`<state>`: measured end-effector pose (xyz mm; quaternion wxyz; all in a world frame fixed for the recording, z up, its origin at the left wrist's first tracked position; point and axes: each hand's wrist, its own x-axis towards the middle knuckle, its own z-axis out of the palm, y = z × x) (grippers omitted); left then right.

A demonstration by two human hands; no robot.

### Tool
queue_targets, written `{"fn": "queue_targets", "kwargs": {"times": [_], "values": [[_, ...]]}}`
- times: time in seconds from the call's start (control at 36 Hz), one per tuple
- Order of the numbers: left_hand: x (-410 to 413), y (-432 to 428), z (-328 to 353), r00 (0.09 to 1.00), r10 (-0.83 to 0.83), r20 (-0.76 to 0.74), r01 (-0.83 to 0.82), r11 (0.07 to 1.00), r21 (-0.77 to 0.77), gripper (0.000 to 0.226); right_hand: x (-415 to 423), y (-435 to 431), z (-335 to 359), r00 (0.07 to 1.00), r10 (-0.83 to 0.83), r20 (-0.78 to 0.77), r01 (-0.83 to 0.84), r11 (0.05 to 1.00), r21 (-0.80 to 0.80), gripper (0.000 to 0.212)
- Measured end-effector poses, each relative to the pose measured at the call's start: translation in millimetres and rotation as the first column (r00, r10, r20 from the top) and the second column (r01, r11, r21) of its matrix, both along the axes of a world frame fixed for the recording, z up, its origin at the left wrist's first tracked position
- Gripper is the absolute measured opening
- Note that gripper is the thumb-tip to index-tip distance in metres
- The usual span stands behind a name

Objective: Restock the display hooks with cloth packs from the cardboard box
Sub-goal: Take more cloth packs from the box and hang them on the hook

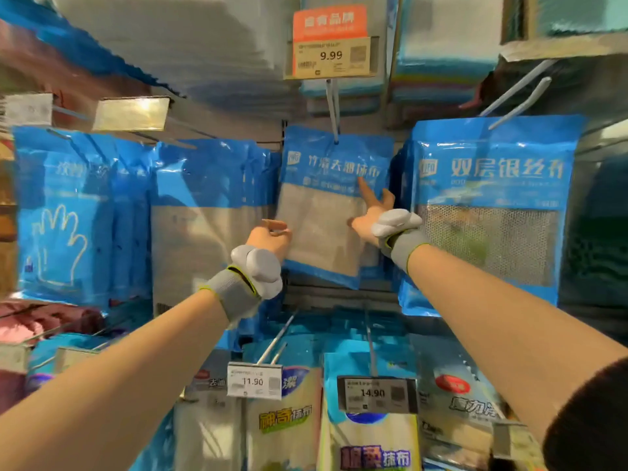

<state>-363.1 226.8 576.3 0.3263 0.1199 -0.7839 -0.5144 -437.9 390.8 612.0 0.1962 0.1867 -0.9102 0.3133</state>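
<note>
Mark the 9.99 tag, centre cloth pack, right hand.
9.99 tag (331,56): head view, price digits.
centre cloth pack (323,229): head view, grey cloth window.
right hand (368,217): head view, middle of hand.

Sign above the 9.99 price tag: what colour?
Orange sign with white characters, sitting above the price tag; head view, top centre.

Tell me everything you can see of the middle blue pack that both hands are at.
The cloth pack is a glossy blue plastic bag with white lettering on top and a clear window showing beige cloth. It hangs slightly tilted from a metal hook under the 9.99 price tag. The right hand lays a straight finger on its front; the left hand curls at its left edge, grip unclear.
</note>
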Motion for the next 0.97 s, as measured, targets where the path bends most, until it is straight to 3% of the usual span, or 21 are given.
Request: {"fn": "queue_targets", "kwargs": {"times": [0.11, 0.19, 0.28, 0.42, 0.47, 0.53, 0.64, 0.69, 0.86, 0.89, 0.97], "values": [[8, 11, -15, 0.998, -0.051, 0.036, 0.051, 0.999, -0.017, 0.029, 13, 4, -20, 0.999, 0.043, 0.009, -0.041, 0.992, -0.116, 0.059], [15, 26, -31, 0.996, -0.080, 0.041, 0.079, 0.996, 0.029, 0.019, 27, 9, -35, 0.999, 0.030, 0.023, -0.020, 0.937, -0.348, 0.046], [26, 51, -55, 0.987, -0.147, 0.062, 0.142, 0.987, 0.077, 0.019, 49, 24, -60, 0.999, 0.008, 0.038, 0.017, 0.790, -0.613, 0.034], [59, 100, -88, 0.952, -0.289, 0.095, 0.273, 0.949, 0.156, 0.027, 86, 63, -103, 0.992, -0.059, 0.115, 0.128, 0.576, -0.807, 0.023], [72, 118, -101, 0.932, -0.351, 0.088, 0.323, 0.917, 0.235, 0.021, 98, 84, -118, 0.983, -0.079, 0.167, 0.183, 0.536, -0.824, 0.026], [82, 140, -123, 0.903, -0.421, 0.090, 0.382, 0.880, 0.281, 0.018, 119, 108, -138, 0.972, -0.089, 0.217, 0.229, 0.558, -0.798, 0.025], [100, 188, -174, 0.830, -0.526, 0.187, 0.450, 0.829, 0.333, 0.029, 160, 152, -183, 0.952, -0.133, 0.275, 0.306, 0.412, -0.859, 0.022], [106, 206, -196, 0.793, -0.564, 0.232, 0.461, 0.803, 0.377, 0.030, 171, 167, -207, 0.937, -0.107, 0.331, 0.341, 0.470, -0.814, 0.024], [133, 286, -285, 0.555, -0.691, 0.463, 0.536, 0.723, 0.436, 0.021, 207, 241, -308, 0.801, -0.352, 0.483, 0.596, 0.400, -0.697, 0.013], [135, 290, -297, 0.515, -0.706, 0.485, 0.538, 0.707, 0.459, 0.017, 207, 247, -322, 0.798, -0.323, 0.509, 0.603, 0.395, -0.693, 0.012], [147, 323, -339, 0.385, -0.715, 0.583, 0.564, 0.682, 0.465, 0.024, 215, 297, -398, 0.659, -0.352, 0.664, 0.744, 0.431, -0.510, 0.018]]}}
